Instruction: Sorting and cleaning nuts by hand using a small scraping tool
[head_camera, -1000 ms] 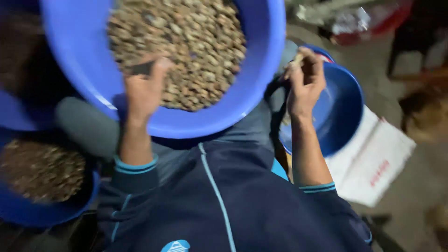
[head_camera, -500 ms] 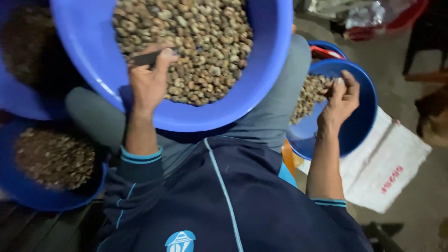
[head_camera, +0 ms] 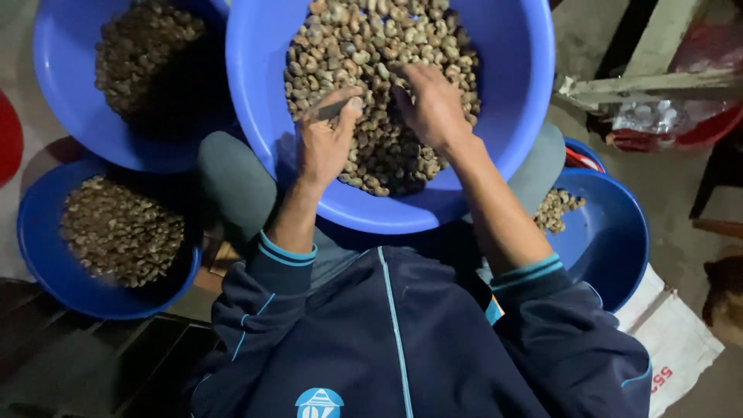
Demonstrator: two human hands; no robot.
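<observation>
A big blue basin (head_camera: 526, 116) full of pale brown nuts (head_camera: 371, 46) rests on my lap. My left hand (head_camera: 325, 143) lies on the nuts near the basin's near wall and grips a small dark tool (head_camera: 331, 110) between thumb and fingers. My right hand (head_camera: 429, 104) is down among the nuts in the middle of the basin, fingers curled into the pile; whether it holds a nut is hidden. Both arms wear dark blue sleeves with light blue cuffs.
A blue bowl (head_camera: 611, 240) with a few nuts sits by my right knee. Two more blue basins of darker nuts stand on the left, one far (head_camera: 62, 93), one near (head_camera: 46, 271). A white sack (head_camera: 673, 340) lies at lower right, red containers (head_camera: 696, 128) beyond.
My right hand has swung from the small bowl on the right into the big basin on my lap. The left hand keeps its grip on the tool. The view has shifted left.
</observation>
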